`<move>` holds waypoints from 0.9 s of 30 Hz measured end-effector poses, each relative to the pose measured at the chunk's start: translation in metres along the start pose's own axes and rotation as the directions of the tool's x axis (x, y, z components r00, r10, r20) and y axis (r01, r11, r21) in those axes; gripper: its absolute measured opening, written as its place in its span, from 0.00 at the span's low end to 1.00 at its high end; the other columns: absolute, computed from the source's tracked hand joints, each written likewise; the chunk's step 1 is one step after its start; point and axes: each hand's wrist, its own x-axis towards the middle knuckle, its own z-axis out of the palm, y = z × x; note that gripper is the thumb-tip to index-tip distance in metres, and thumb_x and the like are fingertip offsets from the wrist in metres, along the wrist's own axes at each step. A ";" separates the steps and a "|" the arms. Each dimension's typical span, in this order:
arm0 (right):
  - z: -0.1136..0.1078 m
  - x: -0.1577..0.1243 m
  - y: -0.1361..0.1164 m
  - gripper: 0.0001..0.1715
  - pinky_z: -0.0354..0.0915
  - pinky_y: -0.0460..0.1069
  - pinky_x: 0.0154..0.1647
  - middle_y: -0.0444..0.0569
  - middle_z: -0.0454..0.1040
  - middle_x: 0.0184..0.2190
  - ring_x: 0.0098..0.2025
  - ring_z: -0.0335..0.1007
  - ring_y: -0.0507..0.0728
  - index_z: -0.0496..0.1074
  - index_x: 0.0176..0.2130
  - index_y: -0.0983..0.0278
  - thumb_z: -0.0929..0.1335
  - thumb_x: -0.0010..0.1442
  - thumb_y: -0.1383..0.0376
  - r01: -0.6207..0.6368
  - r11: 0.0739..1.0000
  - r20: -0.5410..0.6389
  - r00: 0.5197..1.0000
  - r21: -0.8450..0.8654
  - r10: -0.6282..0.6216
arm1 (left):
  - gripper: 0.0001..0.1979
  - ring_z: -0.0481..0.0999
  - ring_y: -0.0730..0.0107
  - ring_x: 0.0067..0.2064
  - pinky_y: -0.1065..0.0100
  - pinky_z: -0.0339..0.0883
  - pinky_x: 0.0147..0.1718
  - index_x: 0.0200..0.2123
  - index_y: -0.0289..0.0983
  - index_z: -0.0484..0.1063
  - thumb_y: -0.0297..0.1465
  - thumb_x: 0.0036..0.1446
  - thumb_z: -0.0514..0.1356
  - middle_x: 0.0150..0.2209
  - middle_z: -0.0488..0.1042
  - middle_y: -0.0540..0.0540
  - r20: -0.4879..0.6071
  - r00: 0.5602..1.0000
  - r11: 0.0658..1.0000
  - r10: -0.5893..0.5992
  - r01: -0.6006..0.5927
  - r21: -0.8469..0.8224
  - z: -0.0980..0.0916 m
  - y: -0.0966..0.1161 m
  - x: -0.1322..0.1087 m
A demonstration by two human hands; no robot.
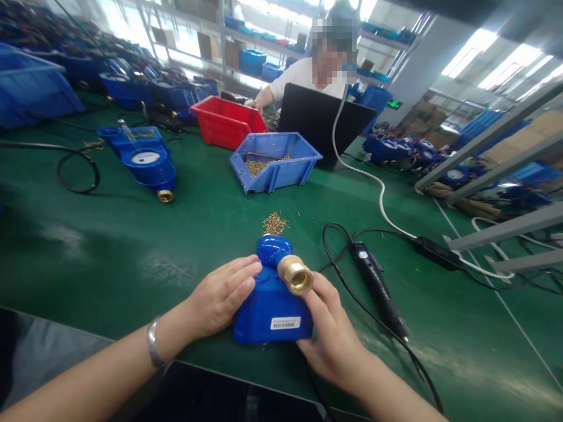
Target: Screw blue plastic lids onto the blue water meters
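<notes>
Blue meter (271, 302): I seem to be steadying it, left hand (222, 296) flat, fingers together, right hand (332, 328) gripping its side; moving it calls for even pressure.

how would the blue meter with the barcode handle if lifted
The blue meter may feel heavy toward its thick brass fitting. It looks glossy, so it might slip a bit; being boxy, it probably won't roll.
</notes>
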 end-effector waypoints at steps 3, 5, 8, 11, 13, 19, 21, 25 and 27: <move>0.017 -0.017 0.002 0.39 0.59 0.66 0.55 0.63 0.52 0.53 0.59 0.47 0.69 0.47 0.60 0.71 0.61 0.49 0.78 0.003 0.998 -0.087 0.996 -0.062 -0.009 | 0.39 0.52 0.52 0.62 0.49 0.52 0.58 0.63 0.41 0.40 0.23 0.52 0.56 0.64 0.48 0.38 0.049 0.877 0.857 -0.478 0.478 -0.194 0.001 0.010 -0.007; 0.026 -0.026 0.001 0.35 0.61 0.67 0.52 0.63 0.54 0.52 0.58 0.48 0.70 0.51 0.58 0.72 0.61 0.51 0.77 0.022 0.995 -0.146 0.989 -0.102 -0.036 | 0.32 0.56 0.49 0.60 0.49 0.54 0.57 0.61 0.33 0.47 0.32 0.55 0.55 0.62 0.52 0.33 0.227 0.555 0.405 -0.800 0.779 -0.479 0.000 0.022 -0.006; 0.039 -0.034 -0.005 0.27 0.66 0.65 0.49 0.60 0.56 0.49 0.57 0.52 0.70 0.58 0.53 0.70 0.62 0.53 0.76 0.066 0.981 -0.222 0.969 -0.183 -0.106 | 0.31 0.67 0.50 0.53 0.52 0.61 0.52 0.56 0.29 0.55 0.45 0.56 0.52 0.53 0.66 0.31 0.629 0.307 -0.313 -0.714 0.664 -0.679 -0.003 0.038 0.002; 0.050 -0.038 -0.012 0.19 0.68 0.62 0.49 0.58 0.58 0.48 0.57 0.54 0.68 0.64 0.48 0.69 0.62 0.55 0.75 0.083 0.966 -0.251 0.957 -0.243 -0.145 | 0.31 0.71 0.53 0.49 0.57 0.62 0.50 0.53 0.31 0.61 0.44 0.50 0.59 0.48 0.71 0.35 0.737 0.383 -0.479 -0.558 0.577 -0.662 -0.007 0.043 0.010; 0.049 -0.039 -0.015 0.16 0.68 0.62 0.49 0.57 0.59 0.47 0.56 0.55 0.66 0.65 0.46 0.68 0.63 0.56 0.74 0.083 0.965 -0.247 0.958 -0.248 -0.146 | 0.31 0.71 0.54 0.49 0.59 0.62 0.50 0.52 0.32 0.61 0.40 0.47 0.63 0.49 0.72 0.37 0.767 0.370 -0.491 -0.525 0.605 -0.627 -0.009 0.042 0.014; 0.005 -0.026 -0.015 0.12 0.72 0.52 0.42 0.52 0.71 0.31 0.39 0.70 0.56 0.62 0.44 0.68 0.60 0.62 0.64 0.155 0.987 -0.244 0.957 -0.036 -0.159 | 0.37 0.70 0.50 0.49 0.56 0.61 0.49 0.54 0.30 0.59 0.38 0.41 0.65 0.50 0.70 0.34 0.775 0.347 -0.478 -0.528 0.633 -0.609 -0.007 0.039 0.017; -0.010 -0.013 -0.015 0.09 0.72 0.50 0.40 0.51 0.72 0.32 0.39 0.71 0.55 0.64 0.43 0.65 0.61 0.60 0.71 0.112 0.987 -0.243 0.960 -0.118 -0.138 | 0.36 0.70 0.51 0.49 0.57 0.62 0.48 0.54 0.31 0.59 0.37 0.42 0.65 0.50 0.70 0.35 0.758 0.369 -0.460 -0.538 0.625 -0.630 -0.005 0.041 0.017; -0.016 0.016 -0.018 0.10 0.70 0.57 0.45 0.52 0.72 0.44 0.48 0.67 0.61 0.69 0.42 0.62 0.62 0.61 0.69 0.249 0.936 0.014 0.967 -0.248 -0.253 | 0.30 0.70 0.56 0.49 0.61 0.62 0.47 0.52 0.34 0.61 0.36 0.46 0.63 0.49 0.70 0.39 0.730 0.406 -0.435 -0.550 0.608 -0.665 -0.005 0.044 0.017; -0.013 0.026 -0.020 0.09 0.68 0.58 0.48 0.51 0.74 0.41 0.45 0.69 0.60 0.70 0.38 0.65 0.61 0.61 0.70 0.331 0.918 0.084 0.944 -0.219 -0.320 | 0.28 0.69 0.57 0.49 0.62 0.62 0.47 0.51 0.34 0.62 0.37 0.46 0.63 0.49 0.71 0.40 0.719 0.387 -0.407 -0.578 0.627 -0.664 -0.005 0.044 0.017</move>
